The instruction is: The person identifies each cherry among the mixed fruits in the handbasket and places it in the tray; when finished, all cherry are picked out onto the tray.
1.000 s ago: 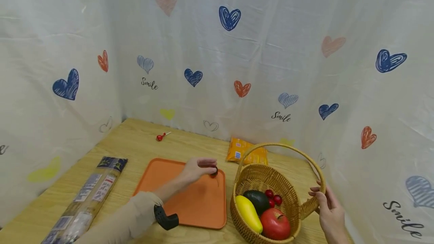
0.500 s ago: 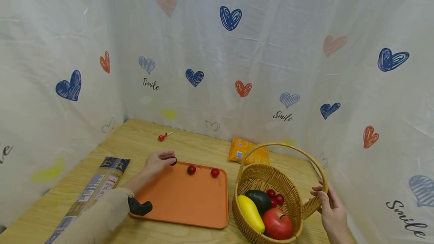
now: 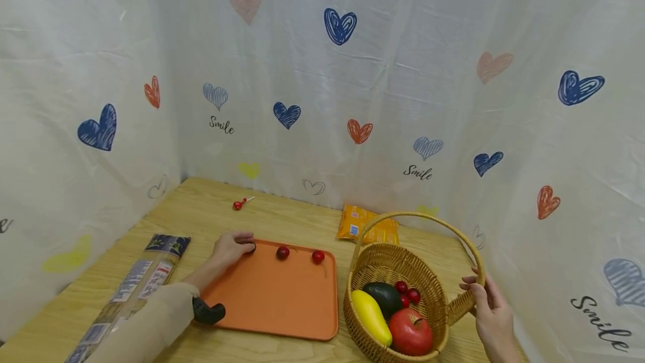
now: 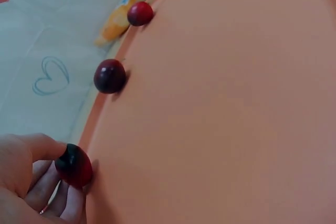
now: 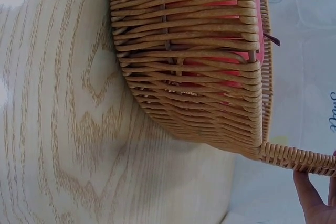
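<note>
My left hand (image 3: 228,251) is at the back left corner of the orange tray (image 3: 277,296). In the left wrist view its thumb and fingers pinch a dark red cherry (image 4: 74,166) close over the tray's rim. Two more cherries lie along the tray's back edge, a dark middle cherry (image 3: 283,252) and a brighter right cherry (image 3: 318,256) with a stem. My right hand (image 3: 492,318) grips the handle of the wicker basket (image 3: 438,284), low on its right side. Inside are a yellow mango (image 3: 370,317), a dark green avocado (image 3: 383,298), a red apple (image 3: 410,332) and several cherries (image 3: 414,295).
Left of the tray lies a long clear packet of noodles (image 3: 133,290), partly behind my left sleeve. A red lollipop (image 3: 239,205) is at the back of the wooden table (image 3: 282,214). Behind the basket lies an orange snack bag (image 3: 350,223), against the heart-print curtain (image 3: 312,71).
My left hand has moved left from the right cherry to the tray's back left corner, uncovering the middle cherry, and has since lowered slightly. My right hand stays on the basket handle.
</note>
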`<state>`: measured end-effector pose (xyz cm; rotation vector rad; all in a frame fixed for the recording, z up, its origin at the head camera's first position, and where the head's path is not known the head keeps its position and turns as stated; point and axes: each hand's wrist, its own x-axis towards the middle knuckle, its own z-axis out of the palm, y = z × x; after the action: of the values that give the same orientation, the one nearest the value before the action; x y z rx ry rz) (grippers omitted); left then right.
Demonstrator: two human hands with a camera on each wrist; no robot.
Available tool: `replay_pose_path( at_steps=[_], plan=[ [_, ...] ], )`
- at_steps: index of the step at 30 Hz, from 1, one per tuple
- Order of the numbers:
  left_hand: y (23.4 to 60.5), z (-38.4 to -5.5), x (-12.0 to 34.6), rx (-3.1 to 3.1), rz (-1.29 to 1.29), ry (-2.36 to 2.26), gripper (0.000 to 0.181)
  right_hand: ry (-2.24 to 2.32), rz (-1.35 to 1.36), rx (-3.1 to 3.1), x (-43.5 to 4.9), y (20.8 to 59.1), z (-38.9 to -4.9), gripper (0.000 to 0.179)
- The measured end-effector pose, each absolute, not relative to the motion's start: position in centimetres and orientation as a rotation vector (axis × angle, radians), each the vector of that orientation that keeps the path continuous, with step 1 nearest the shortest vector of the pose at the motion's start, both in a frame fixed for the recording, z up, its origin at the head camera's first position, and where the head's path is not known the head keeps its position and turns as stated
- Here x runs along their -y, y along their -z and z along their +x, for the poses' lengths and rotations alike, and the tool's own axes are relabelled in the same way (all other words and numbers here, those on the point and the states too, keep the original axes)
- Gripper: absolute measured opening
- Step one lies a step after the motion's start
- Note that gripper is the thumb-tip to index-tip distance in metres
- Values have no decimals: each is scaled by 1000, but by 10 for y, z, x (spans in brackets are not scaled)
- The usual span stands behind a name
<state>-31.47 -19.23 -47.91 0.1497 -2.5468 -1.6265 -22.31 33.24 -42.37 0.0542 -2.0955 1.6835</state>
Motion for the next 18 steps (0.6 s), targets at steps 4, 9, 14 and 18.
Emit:
replay_pose_path(
  at_steps=[4,9,14,18],
  plan=[
    [477,-316,193,2559,184,1639,38,-1675,58,2097,-332,423,-222,31],
    [466,-317,190,2533,197,1652,38,-1681,70,2098,-332,420,-221,32],
    [449,-315,172,2478,71,1688,35,-1687,84,2112,-332,419,-220,35],
    [435,-310,139,2429,-29,1801,32,-1708,127,2102,-332,420,-220,34]
  ],
)
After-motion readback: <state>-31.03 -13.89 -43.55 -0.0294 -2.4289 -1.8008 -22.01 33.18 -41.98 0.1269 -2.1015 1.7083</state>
